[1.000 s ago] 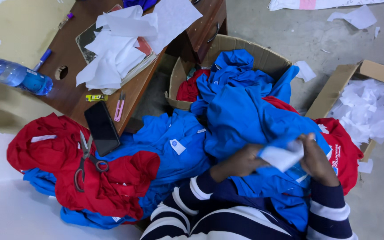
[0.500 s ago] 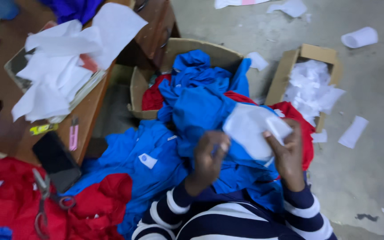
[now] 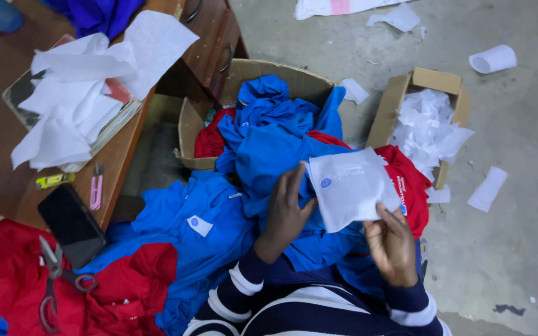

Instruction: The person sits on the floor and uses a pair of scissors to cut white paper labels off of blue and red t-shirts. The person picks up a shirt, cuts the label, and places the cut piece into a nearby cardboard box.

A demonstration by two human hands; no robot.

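Observation:
My right hand point(image 3: 392, 241) grips the lower right corner of a white backing sheet point(image 3: 350, 186) with a small blue round mark on it. My left hand point(image 3: 286, 208) lies with fingers spread on blue cloth point(image 3: 269, 155) and touches the sheet's left edge. The blue garment spills out of an open cardboard box point(image 3: 189, 130) onto my lap. A second blue garment with a white patch point(image 3: 200, 225) lies to the left. Both sleeves are dark with white stripes.
A wooden desk point(image 3: 7, 186) at left carries loose white sheets point(image 3: 76, 106), a dark phone point(image 3: 71, 225) and pink snips point(image 3: 96, 186). Scissors point(image 3: 54, 283) rest on red garments point(image 3: 7, 286). A box of white scraps point(image 3: 428, 121) stands on the concrete floor at right.
The white sheet has come further away from the blue cloth and now stands out flat to the right. The view has shifted left, showing more of the desk.

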